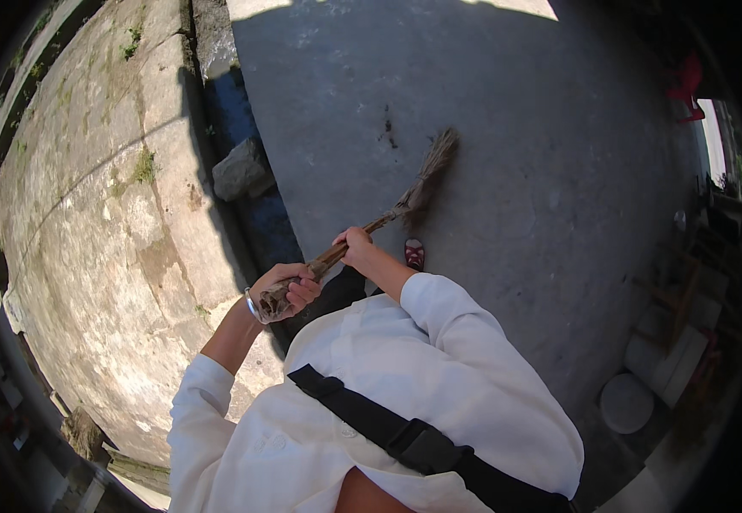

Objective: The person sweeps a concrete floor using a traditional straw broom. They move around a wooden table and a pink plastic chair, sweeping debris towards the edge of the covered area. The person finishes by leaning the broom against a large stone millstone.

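Note:
A straw broom (pixel 426 179) slants across the view in front of me, its brown bristles spread toward the far right over grey concrete. My left hand (pixel 285 291), with a silvery bracelet at the wrist, is wrapped round the thick top end of its handle. Farther down the handle, my right hand (pixel 355 248) is closed on it, nearer the bristles. Left of the bristle tips lies a small scatter of dark debris (pixel 389 132) on the floor. Whether the bristles touch the floor I cannot tell.
Along the left of the grey floor (pixel 542 171) runs a dark, wet gutter (pixel 238 107) with a large stone (pixel 243 170) in it. Beyond is sunlit, weathered concrete (pixel 106 239). A red chair (pixel 686 88) stands far right; a round stool (pixel 627 403) is near right.

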A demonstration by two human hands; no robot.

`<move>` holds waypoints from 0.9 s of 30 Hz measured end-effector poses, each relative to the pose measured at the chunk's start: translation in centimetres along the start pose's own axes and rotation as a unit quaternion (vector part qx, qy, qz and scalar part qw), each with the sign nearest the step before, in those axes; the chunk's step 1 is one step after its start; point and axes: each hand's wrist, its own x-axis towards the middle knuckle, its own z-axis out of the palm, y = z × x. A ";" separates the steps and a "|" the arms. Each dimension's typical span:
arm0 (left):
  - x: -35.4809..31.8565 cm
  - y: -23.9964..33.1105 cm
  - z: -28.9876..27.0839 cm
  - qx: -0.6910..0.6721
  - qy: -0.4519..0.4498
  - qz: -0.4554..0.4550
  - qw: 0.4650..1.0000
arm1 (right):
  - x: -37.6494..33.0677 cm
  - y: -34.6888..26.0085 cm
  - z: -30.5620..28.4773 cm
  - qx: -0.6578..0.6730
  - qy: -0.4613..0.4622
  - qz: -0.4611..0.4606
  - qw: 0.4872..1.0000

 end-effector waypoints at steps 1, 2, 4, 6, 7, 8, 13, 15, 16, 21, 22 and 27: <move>-1.2 0.6 0.4 0.025 0.012 0.011 1.000 | -0.2 0.5 1.6 0.032 -0.009 0.004 0.999; -2.2 1.1 1.0 0.053 0.025 0.021 0.998 | -0.8 0.6 3.4 0.067 -0.018 0.008 0.998; -3.2 1.9 3.4 0.164 0.069 0.059 0.982 | -2.3 -0.3 6.7 0.125 -0.075 0.019 0.989; -3.5 2.8 6.4 0.245 0.111 0.072 0.960 | -1.8 -2.0 8.6 0.184 -0.135 0.034 0.973; -3.3 3.3 7.4 0.277 0.118 0.072 0.951 | -1.1 -3.0 9.5 0.211 -0.170 0.046 0.962; -2.7 3.9 8.0 0.319 0.129 0.086 0.935 | -0.8 -4.1 10.3 0.237 -0.205 0.057 0.948; 1.4 2.4 10.1 0.500 0.171 0.133 0.839 | -0.6 -8.6 10.0 0.217 -0.307 -0.009 0.927; 1.8 2.0 10.2 0.489 0.159 0.144 0.846 | -1.5 -9.8 9.5 0.177 -0.312 -0.027 0.933; 1.7 2.3 10.1 0.462 0.150 0.130 0.864 | -1.8 -10.4 9.5 0.167 -0.292 -0.031 0.941; 1.0 5.4 10.8 0.276 0.056 0.056 0.958 | -2.7 -12.2 9.6 0.134 -0.150 -0.067 0.977; 1.1 6.6 10.6 0.255 0.021 0.038 0.966 | -2.4 -12.5 10.0 0.130 -0.128 -0.063 0.981; 0.4 13.0 13.3 0.117 0.039 -0.005 0.992 | 2.1 -11.6 13.3 0.096 -0.049 -0.082 0.991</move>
